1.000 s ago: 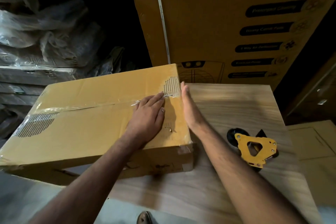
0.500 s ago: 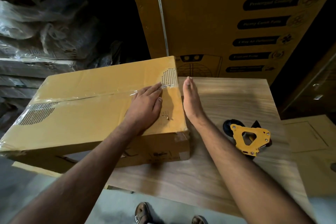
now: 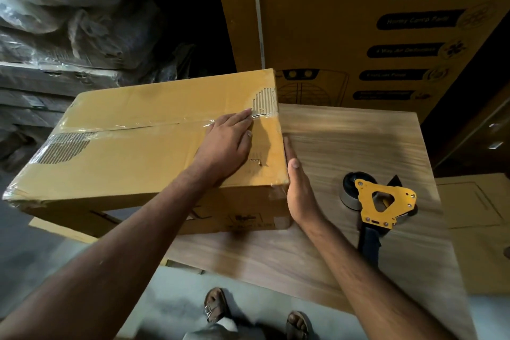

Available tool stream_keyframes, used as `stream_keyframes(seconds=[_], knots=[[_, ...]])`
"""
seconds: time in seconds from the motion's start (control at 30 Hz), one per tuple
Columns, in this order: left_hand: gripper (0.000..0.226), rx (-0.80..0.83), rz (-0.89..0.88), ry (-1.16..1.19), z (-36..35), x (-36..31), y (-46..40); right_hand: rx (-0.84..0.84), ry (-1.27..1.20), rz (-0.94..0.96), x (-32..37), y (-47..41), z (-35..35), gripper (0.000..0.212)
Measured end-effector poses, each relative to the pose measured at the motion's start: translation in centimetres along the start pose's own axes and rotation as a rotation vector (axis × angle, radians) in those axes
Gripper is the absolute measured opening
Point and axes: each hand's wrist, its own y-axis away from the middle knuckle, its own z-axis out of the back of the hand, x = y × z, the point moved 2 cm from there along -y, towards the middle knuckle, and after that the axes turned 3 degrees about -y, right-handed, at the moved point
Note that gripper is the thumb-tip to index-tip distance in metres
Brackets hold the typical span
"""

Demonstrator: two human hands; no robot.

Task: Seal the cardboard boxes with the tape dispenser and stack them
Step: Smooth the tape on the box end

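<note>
- The cardboard box [image 3: 143, 152] lies on the left part of the wooden table [image 3: 358, 146], and its left end hangs over the table edge; if the hands push it further left, I think it can tip and fall to the floor.
- The left hand [image 3: 225, 143] rests flat on the top of the box, near its right end, with fingers straight on the clear tape [image 3: 154, 125]. It grips nothing, it only presses.
- The right hand [image 3: 299, 190] stands on its edge against the right side wall of the box, fingers straight and together; it also holds nothing.
- The tape looks wrinkled near the left fingertips, so a careless rub may leave a fold or an air pocket, and the seam can open later in a stack.
- The box is brown-yellow, long and low. The seam between the flaps runs along the top and tape already covers it.
- Two patches on the top, one at the far right corner and one at the left end, show bare corrugated ribs where the outer paper is torn away. Tape holds badly on such a surface, in my judgement.
- The yellow tape dispenser [image 3: 380, 201] lies on the table just right of the right hand, apart from it. An elbow movement could knock it off the near edge.
</note>
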Motion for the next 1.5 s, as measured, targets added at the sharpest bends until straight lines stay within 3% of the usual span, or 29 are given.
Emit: stream_keyframes(seconds=[0.17, 0.27, 0.4, 0.57, 0.73, 0.9, 1.07, 1.3, 1.5], knots=[[0.052, 0.002, -0.019, 0.013, 0.2, 0.1, 0.1, -0.019, 0.447, 0.446, 2.0, 1.5, 0.5, 0.053], [0.05, 0.01, 0.039, -0.01, 0.1, 0.2, 0.3, -0.057, 0.355, 0.422, 1.7, 2.4, 0.3, 0.049], [0.064, 0.059, 0.071, 0.063, 0.1, 0.1, 0.3, -0.117, 0.206, 0.43, 0.5, 5.8, 0.0, 0.056], [0.059, 0.158, -0.029, -0.078, -0.5, 0.1, 0.0, 0.006, 0.158, 0.242, 2.1, 3.4, 0.1, 0.066], [0.066, 0.163, -0.047, -0.1, -0.6, 0.0, 0.1, 0.171, 0.308, 0.071, 3.7, -1.8, 0.2, 0.072], [0.074, 0.166, -0.04, -0.114, -0.7, 0.2, -0.5, 0.246, 0.25, -0.084, 5.0, -6.9, 0.5, 0.08], [0.079, 0.176, -0.035, -0.117, -0.8, 0.6, -1.4, 0.232, 0.242, -0.199, 4.6, -12.1, 0.5, 0.073], [0.067, 0.198, -0.024, -0.104, -0.6, 0.5, -2.1, 0.177, 0.259, -0.342, 4.9, -19.8, -0.1, 0.083], [0.068, 0.201, -0.029, -0.097, -0.5, 0.5, -2.0, 0.183, 0.365, -0.393, 6.2, -25.4, -0.3, 0.069]])
